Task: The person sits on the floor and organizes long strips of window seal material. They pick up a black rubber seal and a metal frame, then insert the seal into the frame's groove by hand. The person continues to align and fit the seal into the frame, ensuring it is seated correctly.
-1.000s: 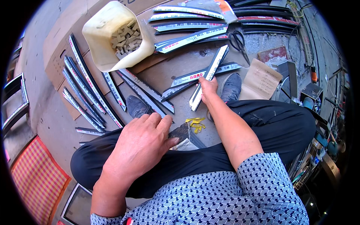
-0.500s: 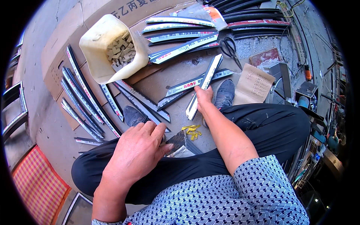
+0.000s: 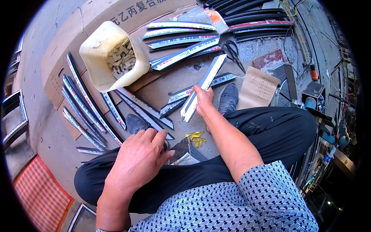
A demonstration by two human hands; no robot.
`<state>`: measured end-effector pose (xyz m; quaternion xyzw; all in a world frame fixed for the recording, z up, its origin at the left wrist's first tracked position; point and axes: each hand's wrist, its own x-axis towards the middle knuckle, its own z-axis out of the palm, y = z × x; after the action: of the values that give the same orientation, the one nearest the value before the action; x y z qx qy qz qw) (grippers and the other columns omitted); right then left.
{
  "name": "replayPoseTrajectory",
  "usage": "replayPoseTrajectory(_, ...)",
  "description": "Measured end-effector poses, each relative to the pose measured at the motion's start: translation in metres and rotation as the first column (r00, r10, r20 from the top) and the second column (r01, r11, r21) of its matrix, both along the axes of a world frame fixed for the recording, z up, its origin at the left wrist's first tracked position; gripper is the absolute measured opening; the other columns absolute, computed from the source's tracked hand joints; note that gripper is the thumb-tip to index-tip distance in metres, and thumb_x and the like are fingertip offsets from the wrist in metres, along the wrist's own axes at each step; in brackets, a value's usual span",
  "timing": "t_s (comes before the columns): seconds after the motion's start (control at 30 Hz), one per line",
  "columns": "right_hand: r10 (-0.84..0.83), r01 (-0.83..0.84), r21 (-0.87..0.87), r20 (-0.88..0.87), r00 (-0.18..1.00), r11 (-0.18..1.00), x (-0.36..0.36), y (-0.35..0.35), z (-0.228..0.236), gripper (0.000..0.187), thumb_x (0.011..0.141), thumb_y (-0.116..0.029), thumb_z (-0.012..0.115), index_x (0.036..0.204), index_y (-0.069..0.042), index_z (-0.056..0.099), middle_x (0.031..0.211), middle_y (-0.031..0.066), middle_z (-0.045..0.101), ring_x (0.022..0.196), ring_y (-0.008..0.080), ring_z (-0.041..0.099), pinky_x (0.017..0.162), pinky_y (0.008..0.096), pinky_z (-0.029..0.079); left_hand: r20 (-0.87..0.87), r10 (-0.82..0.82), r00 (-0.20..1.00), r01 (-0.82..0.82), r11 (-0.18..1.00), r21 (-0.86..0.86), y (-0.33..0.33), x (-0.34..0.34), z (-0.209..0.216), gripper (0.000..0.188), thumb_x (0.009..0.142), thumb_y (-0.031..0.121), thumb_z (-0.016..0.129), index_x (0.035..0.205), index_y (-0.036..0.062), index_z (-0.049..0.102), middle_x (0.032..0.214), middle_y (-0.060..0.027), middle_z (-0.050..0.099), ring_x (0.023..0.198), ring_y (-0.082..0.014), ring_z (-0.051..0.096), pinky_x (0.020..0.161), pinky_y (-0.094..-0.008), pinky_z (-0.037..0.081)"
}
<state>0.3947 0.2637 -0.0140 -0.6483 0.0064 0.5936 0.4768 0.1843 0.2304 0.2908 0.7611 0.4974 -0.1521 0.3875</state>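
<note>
My right hand (image 3: 203, 101) is closed around a white-faced frame strip (image 3: 213, 69) with slanted cut ends. The lower end looks doubled, so there may be two pieces together. It is tilted above more dark-edged strips (image 3: 221, 80) on the floor, between my shoes. My left hand (image 3: 140, 160) hovers over my left thigh, back upward, fingers loosely bent and thumb apart. Nothing shows in it, though the palm is hidden. Near its fingertips lie other strips (image 3: 148, 110) and my left shoe (image 3: 135, 123).
A cream plastic tub (image 3: 91, 60) holds small beige blocks (image 3: 123, 58). Strips lie in rows left (image 3: 83, 98) and ahead (image 3: 181, 34). Black scissors (image 3: 233, 54), a handwritten cardboard sheet (image 3: 257, 89) and yellow scraps (image 3: 197, 138) lie around. Tools crowd the right side.
My right hand has drawn the held strip slightly left and nearer to me, its lower end swinging left. My left hand stays almost in place.
</note>
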Motion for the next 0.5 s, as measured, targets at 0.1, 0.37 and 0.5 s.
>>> replayPoseTrajectory(0.1, -0.031, 0.032, 0.015, -0.058, 0.998, 0.999, -0.006, 0.006, 0.009, 0.032, 0.083, 0.002, 0.066, 0.110, -0.002, 0.050, 0.081, 0.0130, 0.064, 0.063, 0.0218, 0.066, 0.060, 0.0362, 0.058, 0.001, -0.003, 1.000, 0.003, 1.000, -0.004, 0.001, 0.000, 0.000, 0.049, 0.095, 0.035, 0.075, 0.131, 0.0032, 0.063, 0.102, -0.0148, 0.065, 0.097, -0.0316, 0.065, 0.082, -0.0430, 0.053)
replayPoseTrajectory(0.37, 0.023, -0.013, 0.077, -0.127, 0.992, 0.997, -0.021, 0.018, 0.031, 0.033, 0.083, 0.000, 0.068, 0.109, -0.004, 0.048, 0.083, 0.0113, 0.062, 0.065, 0.0205, 0.065, 0.061, 0.0360, 0.058, -0.012, -0.001, 1.000, 0.001, 1.000, -0.014, 0.003, 0.001, 0.002, 0.048, 0.095, 0.034, 0.074, 0.130, 0.0032, 0.063, 0.102, -0.0149, 0.065, 0.097, -0.0325, 0.065, 0.083, -0.0436, 0.053)
replayPoseTrajectory(0.5, 0.032, -0.020, 0.088, -0.140, 0.990, 0.996, -0.027, 0.022, 0.038, 0.031, 0.084, -0.001, 0.069, 0.107, -0.005, 0.049, 0.081, 0.0104, 0.062, 0.064, 0.0201, 0.065, 0.060, 0.0357, 0.058, -0.006, -0.008, 1.000, 0.008, 1.000, -0.008, 0.003, 0.001, 0.000, 0.047, 0.095, 0.033, 0.074, 0.130, 0.0028, 0.063, 0.103, -0.0152, 0.065, 0.098, -0.0326, 0.066, 0.084, -0.0435, 0.054)
